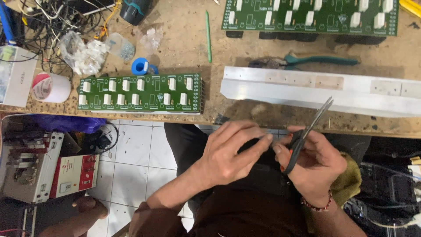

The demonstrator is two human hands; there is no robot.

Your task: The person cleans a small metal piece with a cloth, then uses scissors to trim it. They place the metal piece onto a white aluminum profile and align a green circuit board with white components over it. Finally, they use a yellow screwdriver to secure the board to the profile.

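My right hand (316,164) grips black-handled scissors (308,131), whose blades point up and to the right over the workbench edge. My left hand (230,151) is beside it, fingertips pinching a small thin pale piece (268,137) next to the scissors' handle; what the piece is cannot be made out. Both hands hover over my lap, just below the bench edge. On the bench above them lies a long white aluminium angle bar (315,90) with pale pads stuck on it.
A green circuit board (140,93) with white connectors lies left on the wooden bench (184,48); a larger one (309,16) sits at the back. Teal-handled pliers (315,60), a green pen (208,30), tape roll (51,87), tangled wires (52,17). Equipment boxes (48,169) stand on the tiled floor.
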